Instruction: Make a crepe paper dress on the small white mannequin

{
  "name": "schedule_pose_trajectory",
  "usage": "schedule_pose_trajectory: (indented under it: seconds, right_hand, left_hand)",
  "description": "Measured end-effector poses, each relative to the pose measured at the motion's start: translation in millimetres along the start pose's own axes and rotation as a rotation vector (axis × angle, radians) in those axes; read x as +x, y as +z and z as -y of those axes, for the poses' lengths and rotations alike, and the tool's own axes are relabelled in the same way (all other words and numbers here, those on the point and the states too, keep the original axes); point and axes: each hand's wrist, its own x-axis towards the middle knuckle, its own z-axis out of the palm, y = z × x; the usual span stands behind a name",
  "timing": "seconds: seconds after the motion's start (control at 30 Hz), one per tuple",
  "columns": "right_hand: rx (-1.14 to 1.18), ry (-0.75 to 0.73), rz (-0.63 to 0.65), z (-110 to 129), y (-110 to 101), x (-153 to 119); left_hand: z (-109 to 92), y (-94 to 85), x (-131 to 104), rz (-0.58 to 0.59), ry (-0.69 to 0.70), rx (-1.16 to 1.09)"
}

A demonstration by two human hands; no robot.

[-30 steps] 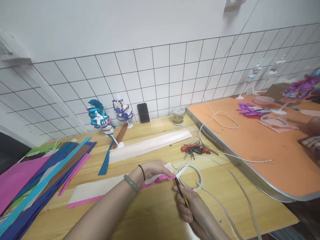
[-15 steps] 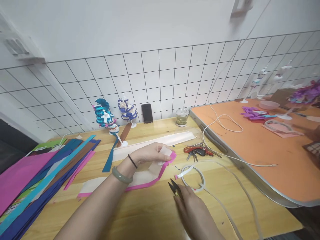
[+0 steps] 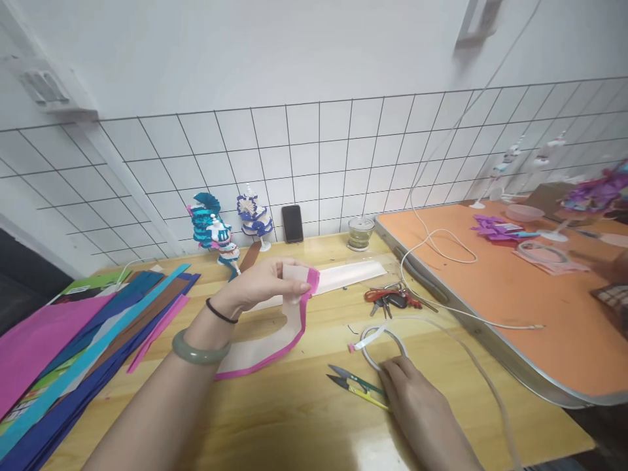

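My left hand (image 3: 275, 284) pinches the end of a cream paper strip with a pink edge (image 3: 275, 356), which curves down to the table. Lower right, my right hand (image 3: 409, 392) has its fingers closed on the near rim of a white tape roll (image 3: 366, 353). A loose tape end with a pink tip points left from the roll. Thread snips (image 3: 356, 386) with green and yellow handles lie on the wood just left of my right hand, blades pointing left. A flat pale strip (image 3: 350, 275) lies behind my left hand.
Coloured paper strips (image 3: 98, 347) cover the left side. Behind stand two paper-decorated figures (image 3: 213, 226), a phone (image 3: 293, 224) and a glass jar (image 3: 360, 233). Keys (image 3: 390, 297) and a white cable (image 3: 471, 314) lie right. A person's hand shows at the orange table's (image 3: 490, 281) right edge.
My right hand has let go of the snips, which now lie on the table, and has taken hold of the tape roll. My left hand has moved left and up with the strip.
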Motion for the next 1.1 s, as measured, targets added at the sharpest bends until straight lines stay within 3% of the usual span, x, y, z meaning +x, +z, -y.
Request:
schedule_pose_trajectory:
  seconds: [0.1,0.3,0.43,0.6,0.73,0.8,0.9,1.1]
  right_hand:
    - [-0.018,-0.004,0.006,-13,-2,1]
    - [-0.127,0.074,-0.115,-48,-14,11]
    - [0.021,0.092,-0.174,-44,-13,19]
    - [0.754,0.058,-0.131,20,-22,33]
    - [1.324,-0.024,0.171,83,-42,46]
    - [1.448,-0.164,0.242,110,-49,52]
    - [1.479,-0.25,0.233,142,-52,58]
    - [1.545,-0.13,0.219,184,-40,62]
  left_hand:
    - [4,-8.4,-9,-0.042,-0.006,0.023]
    - [12,-20.2,-19,-0.084,0.045,0.02]
    - [6,-21.5,-27,-0.116,0.101,0.029]
    - [-13,-14.6,-33,-0.194,0.134,0.032]
    - [-42,0.4,-34,-0.229,0.204,0.143]
    - [-59,9.0,-34,-0.289,0.248,0.24]
    - [-82,18.3,-34,-0.332,0.302,0.326]
    - [-113,18.4,-30,-0.496,0.412,0.479]
